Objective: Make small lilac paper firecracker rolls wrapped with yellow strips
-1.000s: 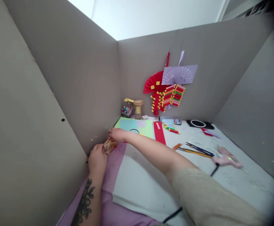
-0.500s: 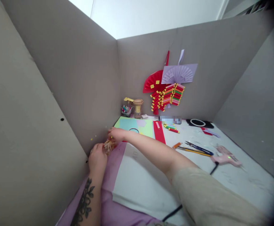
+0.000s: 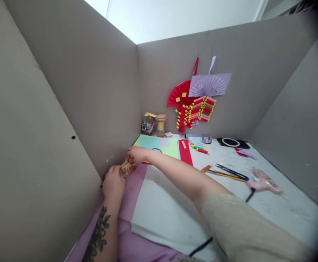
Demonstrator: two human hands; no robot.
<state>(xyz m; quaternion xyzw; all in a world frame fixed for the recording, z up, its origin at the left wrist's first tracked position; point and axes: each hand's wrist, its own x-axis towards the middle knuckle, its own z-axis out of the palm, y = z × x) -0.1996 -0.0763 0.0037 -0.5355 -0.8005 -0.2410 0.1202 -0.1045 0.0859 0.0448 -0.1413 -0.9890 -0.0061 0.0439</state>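
Note:
At the left edge of the table, beside the grey panel, is a crinkled tan and whitish bundle (image 3: 126,170); its kind cannot be made out. My left hand (image 3: 113,182) is closed around its near side, most of the fingers hidden. Just beyond the bundle's far end, my right hand (image 3: 137,154) reaches across with fingers curled down and pressed together. What those fingers hold, if anything, is too small to name. Under the right forearm lie a white sheet (image 3: 164,203) and part of a green sheet (image 3: 171,147).
A pink glue gun (image 3: 264,183), dark blue snips (image 3: 231,171) and a yellow pencil (image 3: 227,175) lie to the right. Several paper rolls (image 3: 200,148) rest beside a red strip (image 3: 185,154). Paper fans (image 3: 209,86) hang on the back panel; a jar (image 3: 161,125) stands in the corner.
My right hand has shifted very slightly, with its fingers curled lower toward the bundle. My left hand stays on the bundle. The view has moved a little.

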